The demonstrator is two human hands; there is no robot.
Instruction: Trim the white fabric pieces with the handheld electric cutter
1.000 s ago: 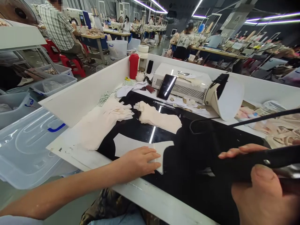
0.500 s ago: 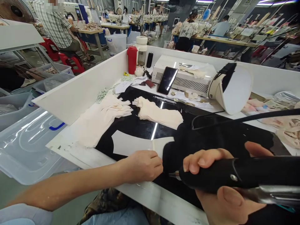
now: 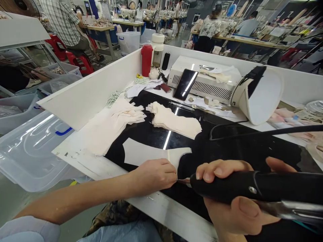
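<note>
Rests the left hand (image 3: 157,173) on the near right part of the white shaped piece (image 3: 143,154), flat on the black board (image 3: 209,154). From the left fingers, sees it extend mostly forward and to the left, with long axis across the body, slightly slanting. Bends the left fingers and presses them together; cannot tell surely about a pinch on the edge, hidden under the hand. Grips in the right hand (image 3: 233,215) the thick black tool (image 3: 227,188), fingers wrapped from above, thumb at the near side. Points the metal tip (image 3: 185,182) leftward, just beside the left fingertips, maybe touching, close to the near right corner of the piece. So, has the left hand nearer, already upon the piece. Beyond, finds the stack of pale pieces (image 3: 176,122), apart by a band of black; leftward, the fanned pale pile (image 3: 111,131). On the right, has wider black surface, with the cable (image 3: 252,133) across. Toward the body, has little room before the white table edge (image 3: 176,208).
</note>
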